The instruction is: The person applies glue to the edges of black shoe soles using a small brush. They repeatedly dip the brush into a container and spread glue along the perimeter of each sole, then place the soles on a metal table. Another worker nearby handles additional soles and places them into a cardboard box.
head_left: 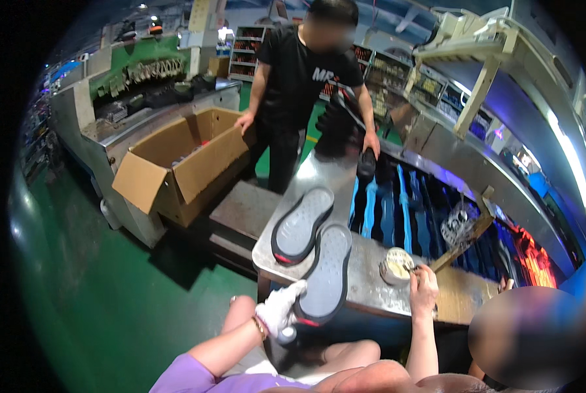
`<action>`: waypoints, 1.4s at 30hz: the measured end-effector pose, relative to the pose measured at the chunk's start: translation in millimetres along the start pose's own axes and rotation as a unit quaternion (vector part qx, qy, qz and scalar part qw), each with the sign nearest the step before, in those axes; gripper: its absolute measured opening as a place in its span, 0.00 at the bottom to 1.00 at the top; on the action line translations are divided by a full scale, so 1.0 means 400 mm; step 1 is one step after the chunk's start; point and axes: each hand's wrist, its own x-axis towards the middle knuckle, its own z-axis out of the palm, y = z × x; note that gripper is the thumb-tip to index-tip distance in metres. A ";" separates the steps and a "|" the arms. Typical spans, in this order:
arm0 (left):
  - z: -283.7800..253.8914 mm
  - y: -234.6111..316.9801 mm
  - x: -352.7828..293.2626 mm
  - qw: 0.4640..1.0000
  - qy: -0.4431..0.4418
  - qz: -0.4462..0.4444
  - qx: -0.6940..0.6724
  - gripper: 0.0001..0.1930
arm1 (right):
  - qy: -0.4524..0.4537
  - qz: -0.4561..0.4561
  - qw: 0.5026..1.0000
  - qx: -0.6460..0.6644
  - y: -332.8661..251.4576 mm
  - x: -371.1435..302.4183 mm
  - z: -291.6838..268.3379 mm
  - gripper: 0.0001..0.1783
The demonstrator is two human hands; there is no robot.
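Observation:
My left hand (278,310), in a white glove, grips the heel-side edge of a grey shoe sole (326,278) with a black rim and a red patch. A second sole (304,226) of the same kind lies beside it on the metal bench. My bare right hand (424,286) is closed in a pinch at the rim of a small round tub (396,268) holding a pale cream substance. Its fingers hold a thin dark brush (409,268), mostly hidden, reaching into the tub.
A metal bench (361,288) runs away beside a conveyor (388,203) with dark and blue strips. Across it, a co-worker (306,85) touches a dark shoe (366,165) and an open cardboard box (207,164). A blurred person sits at right, near flat cardboard (466,301).

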 end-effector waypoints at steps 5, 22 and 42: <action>-0.047 -0.043 0.066 1.000 -0.005 0.017 0.004 0.14 | 0.002 0.025 0.999 0.026 -0.026 -0.006 -0.007 0.06; 0.109 -0.016 -0.163 0.890 0.179 0.366 0.204 0.25 | -0.026 0.176 0.944 0.277 -0.356 -0.168 -0.143 0.07; 0.100 -0.076 -0.183 0.921 0.207 0.297 0.143 0.27 | -0.167 -0.127 0.960 0.186 -0.536 -0.143 -0.071 0.09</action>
